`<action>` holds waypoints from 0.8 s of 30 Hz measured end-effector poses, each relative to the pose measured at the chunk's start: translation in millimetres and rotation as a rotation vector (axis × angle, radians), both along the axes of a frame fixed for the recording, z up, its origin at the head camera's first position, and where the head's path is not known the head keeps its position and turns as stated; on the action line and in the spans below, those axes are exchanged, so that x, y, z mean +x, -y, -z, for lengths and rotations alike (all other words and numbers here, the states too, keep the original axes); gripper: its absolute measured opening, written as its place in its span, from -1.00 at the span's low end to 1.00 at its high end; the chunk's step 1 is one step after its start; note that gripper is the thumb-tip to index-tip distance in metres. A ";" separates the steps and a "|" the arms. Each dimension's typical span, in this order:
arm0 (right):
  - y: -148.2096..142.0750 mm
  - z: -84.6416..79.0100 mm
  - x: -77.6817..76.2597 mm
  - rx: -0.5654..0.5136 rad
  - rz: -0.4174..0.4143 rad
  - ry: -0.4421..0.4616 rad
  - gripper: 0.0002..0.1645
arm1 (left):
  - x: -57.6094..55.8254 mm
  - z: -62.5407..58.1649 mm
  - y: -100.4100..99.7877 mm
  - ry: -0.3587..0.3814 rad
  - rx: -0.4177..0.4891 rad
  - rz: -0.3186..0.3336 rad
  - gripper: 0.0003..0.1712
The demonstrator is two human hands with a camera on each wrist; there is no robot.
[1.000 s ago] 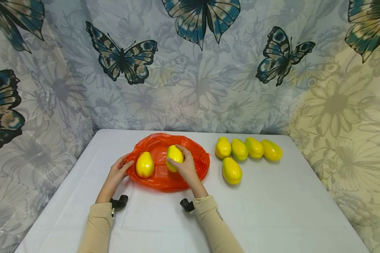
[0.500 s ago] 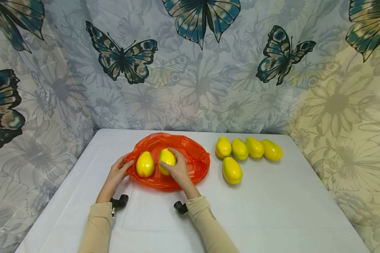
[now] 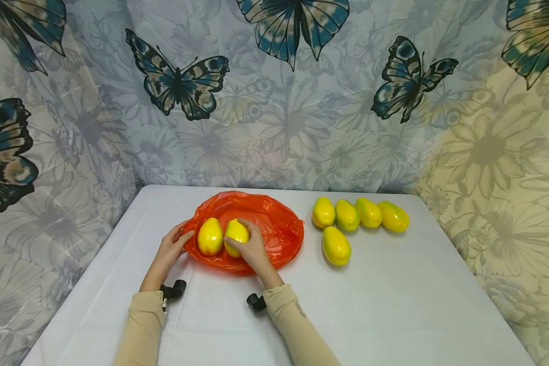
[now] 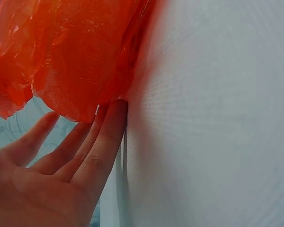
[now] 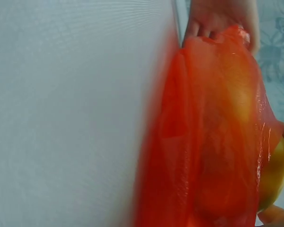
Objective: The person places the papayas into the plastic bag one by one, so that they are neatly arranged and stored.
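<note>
A red plastic bag [image 3: 274,234] lies spread open on the white table. Inside its left part sits one glossy yellow, papaya-shaped fruit [image 3: 210,237]. Right beside it, my right hand [image 3: 255,250] holds a second such fruit [image 3: 236,237] between thumb and fingers, low in the bag. In the right wrist view that fruit [image 5: 274,175] shows past the bag's edge, partly behind the red film. My left hand [image 3: 166,254] is at the bag's left rim. Its fingers [image 4: 102,146] look nearly straight in the left wrist view and touch the bag's edge from beneath.
Several more yellow-green fruits [image 3: 369,212] lie in a row at the table's back right, with one fruit [image 3: 336,246] in front of them. A butterfly-print cloth [image 3: 274,127] hangs behind the white table [image 3: 393,305]. Each wrist wears a small black camera [image 3: 257,303].
My right hand has carried its fruit leftward and slightly toward me, up close to the fruit in the bag. The left hand stays at the rim.
</note>
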State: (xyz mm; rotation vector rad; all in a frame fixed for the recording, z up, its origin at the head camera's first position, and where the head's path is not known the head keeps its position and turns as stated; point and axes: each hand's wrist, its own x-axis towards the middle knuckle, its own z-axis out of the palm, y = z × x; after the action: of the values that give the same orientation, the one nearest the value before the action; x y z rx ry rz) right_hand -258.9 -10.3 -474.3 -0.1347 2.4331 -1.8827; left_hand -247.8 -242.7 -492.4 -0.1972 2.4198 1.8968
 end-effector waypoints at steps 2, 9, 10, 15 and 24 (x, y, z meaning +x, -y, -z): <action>0.4 1.2 -0.3 -0.008 0.000 0.003 -0.25 | -0.1 -0.2 -0.3 0.002 0.001 -0.004 -0.19; 2.9 7.7 -3.7 -0.019 0.008 0.000 -0.24 | -1.2 0.4 -0.1 -0.010 0.003 -0.004 -0.19; 3.3 8.7 -3.9 -0.018 0.007 -0.003 -0.24 | -1.3 0.4 0.0 -0.011 0.004 -0.002 -0.19; 5.5 11.9 -3.8 0.005 0.009 0.001 -0.23 | -0.9 -0.3 0.3 0.002 -0.001 -0.007 -0.21; 7.9 10.2 -4.4 -0.006 0.024 0.032 -0.24 | -0.8 -0.6 0.2 0.022 0.017 -0.008 -0.23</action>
State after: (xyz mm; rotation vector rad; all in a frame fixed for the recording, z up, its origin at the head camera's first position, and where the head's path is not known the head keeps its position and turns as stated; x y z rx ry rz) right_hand -263.3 -18.2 -484.5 -0.0749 2.4200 -1.8865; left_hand -248.6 -243.0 -491.7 -0.2257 2.3919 1.9069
